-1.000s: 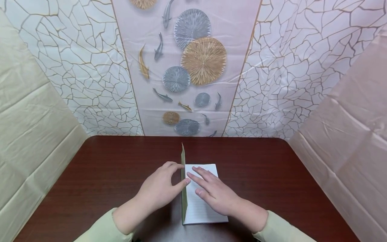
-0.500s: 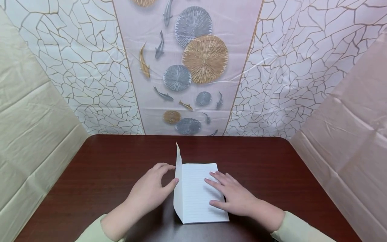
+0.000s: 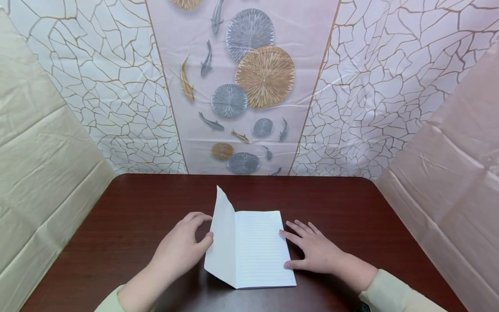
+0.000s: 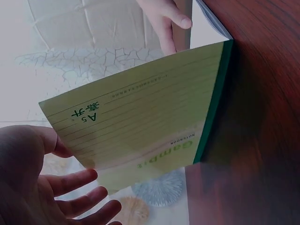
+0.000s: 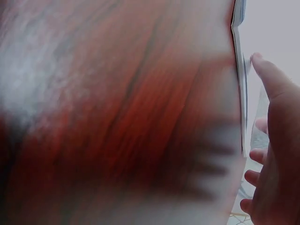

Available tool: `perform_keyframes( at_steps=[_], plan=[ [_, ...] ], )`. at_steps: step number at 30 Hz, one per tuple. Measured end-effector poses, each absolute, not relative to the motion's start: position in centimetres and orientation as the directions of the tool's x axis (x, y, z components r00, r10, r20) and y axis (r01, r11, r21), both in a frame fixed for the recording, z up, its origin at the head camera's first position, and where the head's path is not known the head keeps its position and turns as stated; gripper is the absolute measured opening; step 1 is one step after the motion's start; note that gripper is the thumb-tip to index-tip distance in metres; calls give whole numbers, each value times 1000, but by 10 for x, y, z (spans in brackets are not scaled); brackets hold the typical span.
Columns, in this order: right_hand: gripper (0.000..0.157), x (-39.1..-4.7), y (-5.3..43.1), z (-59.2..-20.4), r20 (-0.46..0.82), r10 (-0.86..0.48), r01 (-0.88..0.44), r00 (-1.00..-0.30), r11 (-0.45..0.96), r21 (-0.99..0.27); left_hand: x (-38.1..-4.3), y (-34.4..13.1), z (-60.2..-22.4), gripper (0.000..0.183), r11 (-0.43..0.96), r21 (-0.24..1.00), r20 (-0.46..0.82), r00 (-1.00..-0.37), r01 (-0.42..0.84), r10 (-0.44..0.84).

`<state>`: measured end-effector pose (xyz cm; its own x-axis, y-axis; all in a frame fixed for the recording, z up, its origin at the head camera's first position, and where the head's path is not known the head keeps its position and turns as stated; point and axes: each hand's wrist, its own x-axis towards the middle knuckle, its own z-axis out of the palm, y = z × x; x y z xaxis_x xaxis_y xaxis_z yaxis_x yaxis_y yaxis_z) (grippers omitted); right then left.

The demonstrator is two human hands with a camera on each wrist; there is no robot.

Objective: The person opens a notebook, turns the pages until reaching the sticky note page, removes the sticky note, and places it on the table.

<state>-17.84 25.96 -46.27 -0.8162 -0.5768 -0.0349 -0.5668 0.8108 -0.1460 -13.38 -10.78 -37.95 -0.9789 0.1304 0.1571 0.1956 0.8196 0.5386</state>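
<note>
An A5 notebook (image 3: 262, 249) lies on the table, a ruled white page facing up. Its cover (image 3: 222, 247) stands tilted up on the left, white inside; the left wrist view shows its green-yellow printed outside (image 4: 140, 117) and a dark green spine. My left hand (image 3: 179, 242) holds the cover's free edge, thumb on the inner side and the fingers (image 4: 77, 183) on the outer side, spread. At the notebook's right edge is my right hand (image 3: 313, 247), fingers extended and spread; its thumb and index finger reach over the page border. Whether they touch it I cannot tell.
The dark reddish-brown table (image 3: 156, 195) surrounds the notebook. A patterned cloth (image 3: 241, 86) hangs behind its back edge, and beige cloth walls (image 3: 452, 173) stand along both sides.
The cover has swung leftward from nearly upright with my left hand, showing its white inside. My right hand has moved right, from over the page to the notebook's right edge.
</note>
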Motion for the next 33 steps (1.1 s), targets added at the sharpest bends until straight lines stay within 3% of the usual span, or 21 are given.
perform_keyframes(
  at_steps=[20,33],
  plan=[
    [87,-176,262,-465,-41,-591,-584,-806,804,-107,-130,-151,-406,37,900,412,125,-987,141,98],
    [87,-174,262,-464,-69,-580,-570,-812,813,-124,-135,-156,-436,63,957,254,11,-989,142,144]
  ],
)
